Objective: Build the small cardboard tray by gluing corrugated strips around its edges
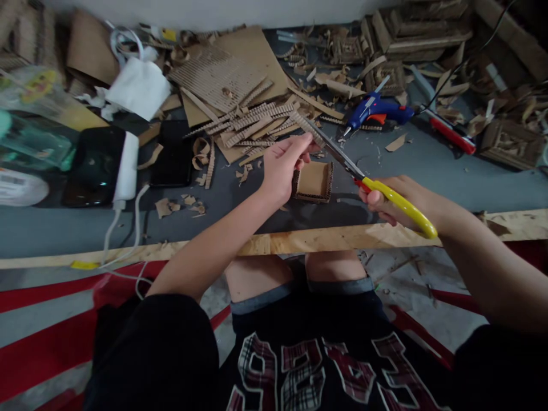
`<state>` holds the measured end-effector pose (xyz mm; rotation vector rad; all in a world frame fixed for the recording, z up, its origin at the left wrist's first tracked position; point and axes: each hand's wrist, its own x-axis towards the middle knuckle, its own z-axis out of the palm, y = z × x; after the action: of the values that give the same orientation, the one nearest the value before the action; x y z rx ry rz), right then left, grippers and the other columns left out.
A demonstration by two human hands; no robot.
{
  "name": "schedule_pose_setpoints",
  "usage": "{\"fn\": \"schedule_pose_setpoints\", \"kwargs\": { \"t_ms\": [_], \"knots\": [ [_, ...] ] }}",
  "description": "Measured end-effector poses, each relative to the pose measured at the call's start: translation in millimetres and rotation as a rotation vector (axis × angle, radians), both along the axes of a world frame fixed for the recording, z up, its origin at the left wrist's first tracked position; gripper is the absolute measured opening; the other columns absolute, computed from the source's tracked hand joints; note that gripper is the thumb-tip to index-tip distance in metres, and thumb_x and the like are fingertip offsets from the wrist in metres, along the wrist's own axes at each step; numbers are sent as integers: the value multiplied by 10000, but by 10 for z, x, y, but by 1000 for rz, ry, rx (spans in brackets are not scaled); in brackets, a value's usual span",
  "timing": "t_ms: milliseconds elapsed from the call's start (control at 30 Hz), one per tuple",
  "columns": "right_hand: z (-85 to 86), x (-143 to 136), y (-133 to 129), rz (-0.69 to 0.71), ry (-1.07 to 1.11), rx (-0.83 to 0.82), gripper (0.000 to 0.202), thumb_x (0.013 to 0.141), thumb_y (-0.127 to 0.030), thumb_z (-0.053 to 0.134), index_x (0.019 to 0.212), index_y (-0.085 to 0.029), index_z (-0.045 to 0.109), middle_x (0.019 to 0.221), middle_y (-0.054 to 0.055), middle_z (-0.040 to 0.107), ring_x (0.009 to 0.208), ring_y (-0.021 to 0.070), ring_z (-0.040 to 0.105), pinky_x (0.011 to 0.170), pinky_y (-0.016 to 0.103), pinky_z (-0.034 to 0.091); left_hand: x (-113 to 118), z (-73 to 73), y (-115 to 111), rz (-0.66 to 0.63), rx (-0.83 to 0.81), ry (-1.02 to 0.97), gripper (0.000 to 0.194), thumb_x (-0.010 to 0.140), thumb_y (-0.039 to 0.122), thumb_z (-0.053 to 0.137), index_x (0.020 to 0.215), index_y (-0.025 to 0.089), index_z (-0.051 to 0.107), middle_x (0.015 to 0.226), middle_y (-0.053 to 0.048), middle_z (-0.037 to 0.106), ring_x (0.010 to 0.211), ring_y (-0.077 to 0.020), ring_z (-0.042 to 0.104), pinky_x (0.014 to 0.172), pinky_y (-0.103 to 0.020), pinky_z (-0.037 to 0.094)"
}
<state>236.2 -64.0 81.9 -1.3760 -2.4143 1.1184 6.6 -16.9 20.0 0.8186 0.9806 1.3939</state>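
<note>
My right hand (389,200) is closed on scissors (411,210) with yellow and red handles, their metal blades slanting up to the left. Between finger and thumb, my left hand (286,162) pinches a corrugated cardboard strip (307,127), which lies along the scissor blades. Whether the blades cut into it I cannot tell. Just below the strip, a small square cardboard box (313,181) with corrugated walls stands on the table, close beside my left wrist. More cut corrugated strips (252,127) lie piled beyond my left hand.
A blue glue gun (372,111) lies behind the scissors, with a red-handled tool (452,136) to its right. Cardboard sheets (257,54) are at the back. Left are a black phone (171,153), a white plug-in device (126,165) with a cable, and a tissue roll (139,85). A wooden edge (295,241) borders the table.
</note>
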Motion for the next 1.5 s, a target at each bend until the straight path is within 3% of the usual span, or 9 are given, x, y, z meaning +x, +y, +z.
{"fn": "schedule_pose_setpoints", "kwargs": {
  "t_ms": [133, 300, 433, 733, 967, 1167, 1400, 1500],
  "knots": [
    [0, 63, 24, 22, -23, 16, 699, 915, -866, 251, 678, -236, 438, 510, -20, 458, 449, 112, 407, 503, 314, 268, -1, 1, 8, 3, 31, 69, 237, 861, 280, 786, 669, 178, 693, 625, 19, 651, 528, -39, 517, 504, -191, 351],
    [26, 37, 31, -18, -76, -109, 783, 841, -948, 195, 701, -234, 484, 483, -15, 493, 427, 123, 460, 480, 307, 311, 18, -16, 23, -9, 8, 147, 328, 886, 288, 763, 616, 179, 612, 540, 53, 534, 559, -49, 573, 554, -193, 386],
    [37, 4, 35, -9, -116, -83, 832, 804, -978, 125, 680, -228, 464, 501, -11, 478, 429, 109, 440, 472, 297, 309, 23, -21, 32, -21, -18, 163, 335, 890, 306, 758, 623, 183, 599, 535, 58, 531, 553, -46, 566, 530, -184, 362],
    [1, 23, 20, -61, -126, -168, 815, 822, -967, 177, 714, -231, 512, 470, -12, 509, 398, 122, 474, 441, 298, 328, 43, -51, 63, -13, -32, 180, 360, 886, 281, 764, 586, 170, 599, 544, 46, 575, 499, -31, 492, 522, -189, 348],
    [-1, -39, 13, -30, -72, -68, 726, 931, -856, 209, 658, -228, 450, 489, -18, 464, 451, 103, 407, 492, 295, 281, 52, -109, 81, 42, 4, 133, 411, 848, 338, 801, 561, 185, 549, 528, 51, 515, 654, -87, 636, 611, -198, 411],
    [-29, -44, 38, 2, -41, -8, 608, 987, -726, 381, 647, -227, 448, 525, -27, 467, 483, 99, 373, 530, 299, 266, 35, -153, 89, 40, 46, 149, 393, 845, 421, 796, 609, 191, 583, 557, 43, 515, 689, -107, 649, 644, -207, 445],
    [16, -3, 9, 27, -57, 49, 743, 908, -881, 153, 690, -234, 446, 538, -15, 465, 474, 112, 372, 535, 320, 256, -11, -106, 35, 46, 285, 150, 317, 906, 486, 721, 735, 221, 702, 692, 10, 609, 621, -78, 532, 619, -220, 440],
    [42, -9, -8, 12, -49, 38, 747, 895, -895, 173, 688, -235, 455, 550, -3, 485, 481, 120, 379, 545, 330, 248, -29, -100, 38, 48, 260, 199, 263, 905, 437, 733, 754, 223, 717, 697, 14, 620, 638, -77, 547, 635, -212, 459]
  ]
}}
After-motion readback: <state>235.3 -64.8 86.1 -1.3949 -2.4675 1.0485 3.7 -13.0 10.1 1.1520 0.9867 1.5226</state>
